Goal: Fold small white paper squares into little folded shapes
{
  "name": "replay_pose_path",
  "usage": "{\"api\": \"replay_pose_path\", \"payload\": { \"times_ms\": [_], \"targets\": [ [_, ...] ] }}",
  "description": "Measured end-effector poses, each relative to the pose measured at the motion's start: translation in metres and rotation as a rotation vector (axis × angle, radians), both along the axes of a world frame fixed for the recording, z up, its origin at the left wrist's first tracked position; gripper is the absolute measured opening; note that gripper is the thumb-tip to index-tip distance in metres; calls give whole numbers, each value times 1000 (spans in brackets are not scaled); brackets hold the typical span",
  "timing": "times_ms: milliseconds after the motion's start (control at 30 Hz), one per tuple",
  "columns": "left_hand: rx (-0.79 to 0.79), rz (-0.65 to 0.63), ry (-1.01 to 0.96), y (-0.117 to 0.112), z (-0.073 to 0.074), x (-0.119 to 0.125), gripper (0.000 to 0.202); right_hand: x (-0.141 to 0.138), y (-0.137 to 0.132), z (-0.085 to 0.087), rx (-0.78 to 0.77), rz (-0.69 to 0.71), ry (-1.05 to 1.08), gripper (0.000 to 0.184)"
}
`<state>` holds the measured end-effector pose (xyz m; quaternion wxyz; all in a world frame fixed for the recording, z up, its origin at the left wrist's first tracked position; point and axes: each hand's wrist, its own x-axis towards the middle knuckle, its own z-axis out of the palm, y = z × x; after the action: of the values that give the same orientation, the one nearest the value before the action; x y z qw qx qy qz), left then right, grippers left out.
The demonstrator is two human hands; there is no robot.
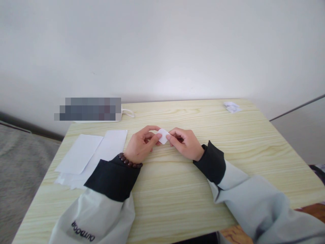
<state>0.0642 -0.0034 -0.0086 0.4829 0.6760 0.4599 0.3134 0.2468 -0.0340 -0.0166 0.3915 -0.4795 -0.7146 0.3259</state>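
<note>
A small white piece of paper (163, 136), apparently folded, is held between my two hands above the middle of the table. My left hand (142, 143) pinches its left side between thumb and fingers. On its right edge, the thumb and index finger of my right hand (185, 143) are closed. The other fingers of both hands curl underneath and are partly hidden. To the left of my left hand lie white paper sheets (80, 154), overlapping, some with torn edges.
The light wood-grain table (172, 203) stands against a white wall (162, 51). Small folded white papers (232, 107) lie at the far right. At the back left is a blurred-out object with a white loop (129, 112). A dark object (198, 238) shows at the near edge.
</note>
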Motion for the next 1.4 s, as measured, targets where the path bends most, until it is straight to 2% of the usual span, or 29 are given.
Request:
{"api": "replay_pose_path", "payload": {
  "times_ms": [167,333,500,567,733,833,967,1167,1400],
  "targets": [
    [-25,21,-33,0,0,0,45,0,1,1,67,-44,-37,20],
    [-34,25,-33,0,1,0,45,1,1,1,33,-59,-5,22],
    [-12,31,-118,0,1,1,39,2,2,0,0,-107,65,23],
    [32,33,-126,-1,-1,0,37,1,2,0,-16,-128,88,24],
    [248,9,48,-1,-3,-3,27,1,3,0,-29,-145,116,25],
    [321,5,85,-1,-1,-3,24,1,3,0,-27,-145,107,24],
    [375,0,123,-1,1,-4,23,1,3,0,-11,-166,61,23],
    [487,-44,143,2,-2,-7,25,1,5,-4,126,-199,-32,17],
    [489,-17,176,2,-5,-9,24,2,6,-6,118,-191,-10,18]
  ]
}}
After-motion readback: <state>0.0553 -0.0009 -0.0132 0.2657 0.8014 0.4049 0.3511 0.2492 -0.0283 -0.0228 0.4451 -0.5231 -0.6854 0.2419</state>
